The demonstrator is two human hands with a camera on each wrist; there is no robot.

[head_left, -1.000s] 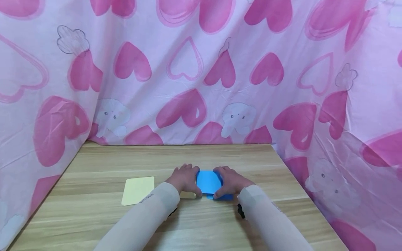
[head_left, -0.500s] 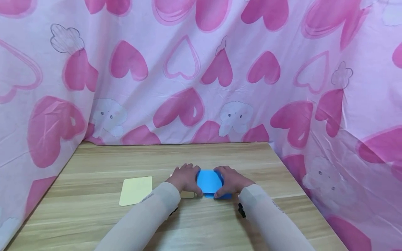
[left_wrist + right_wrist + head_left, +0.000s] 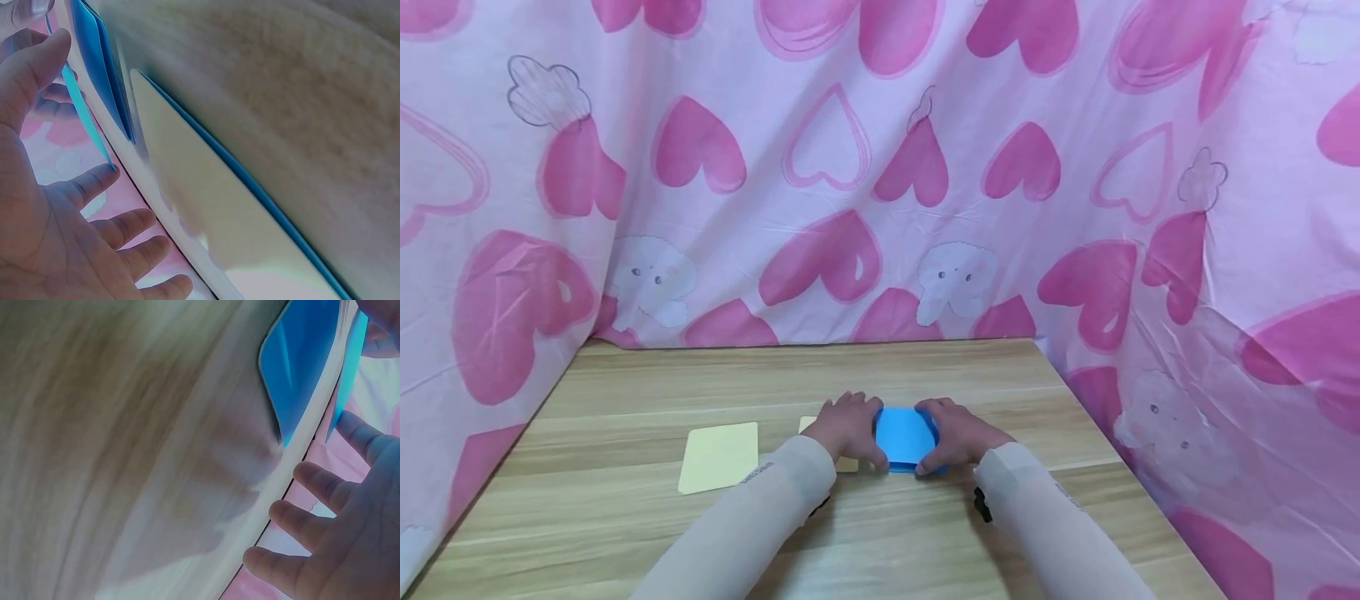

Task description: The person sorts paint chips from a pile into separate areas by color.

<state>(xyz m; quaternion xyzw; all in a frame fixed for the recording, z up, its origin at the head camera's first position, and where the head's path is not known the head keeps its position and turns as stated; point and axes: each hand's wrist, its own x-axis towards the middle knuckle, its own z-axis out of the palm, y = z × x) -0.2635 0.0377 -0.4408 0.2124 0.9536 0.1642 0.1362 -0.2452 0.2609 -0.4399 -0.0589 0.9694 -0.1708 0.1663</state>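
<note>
A thin blue square card [image 3: 906, 435] spans the space between my two hands in the head view. My left hand [image 3: 848, 427] pinches its left edge with thumb and index finger, the other fingers spread. At the opposite edge, my right hand [image 3: 961, 433] holds it in the same way. Seen edge-on in the left wrist view, the held card [image 3: 81, 106] is raised over another blue card [image 3: 100, 69] on the table, which shows two layers. Below my left hand lies a pale yellow card [image 3: 206, 206] with a blue edge underneath, partly hidden by that hand in the head view.
Another pale yellow square card [image 3: 720, 457] lies farther left on the wood-grain table [image 3: 647, 383]. Pink heart-patterned cloth [image 3: 820, 167] hangs behind the table and along both sides.
Both hands have shifted slightly right with the held card, which now overlaps the lower blue card more closely. Less of the lower card shows at the right. The head view has turned slightly right.
</note>
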